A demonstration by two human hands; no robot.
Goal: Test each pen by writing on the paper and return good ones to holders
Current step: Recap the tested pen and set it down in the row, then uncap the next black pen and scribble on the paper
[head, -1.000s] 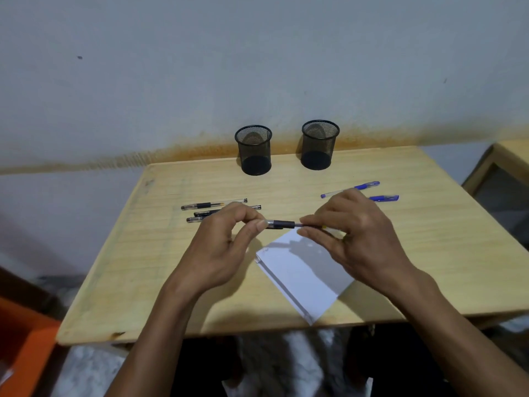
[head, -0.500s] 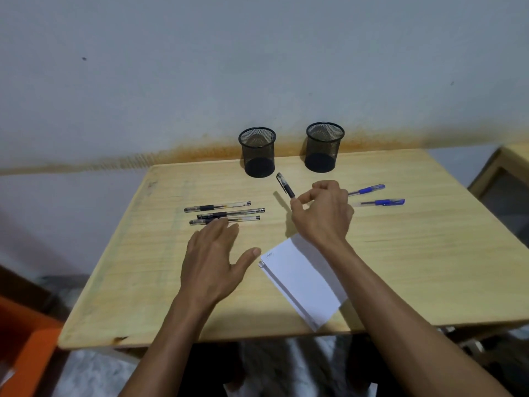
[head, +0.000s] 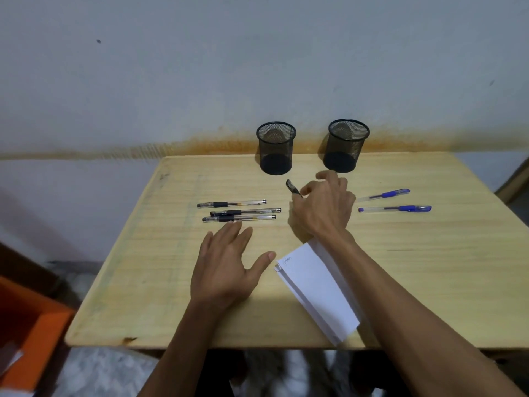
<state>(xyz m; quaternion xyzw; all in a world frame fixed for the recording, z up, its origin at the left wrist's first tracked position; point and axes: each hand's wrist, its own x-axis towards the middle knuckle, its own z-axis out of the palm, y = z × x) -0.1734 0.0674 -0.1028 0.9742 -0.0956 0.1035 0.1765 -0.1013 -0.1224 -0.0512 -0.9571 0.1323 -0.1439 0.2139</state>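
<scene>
Wooden table (head: 429,282) with the paper (head: 317,293) at the near edge, two mesh holders at the back. Right hand (head: 323,207) pinches a black pen (head: 293,188), tip end up, slanting toward the left holder (head: 276,149), which sits just beyond it. Left hand (head: 226,267) lies flat, fingers spread, holding nothing, nearest the three black pens (head: 239,211).

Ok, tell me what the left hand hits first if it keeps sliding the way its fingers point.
The left hand would first meet the nearest of the three black pens, just beyond its fingertips; contact already looks close, though depth is unclear.
</scene>
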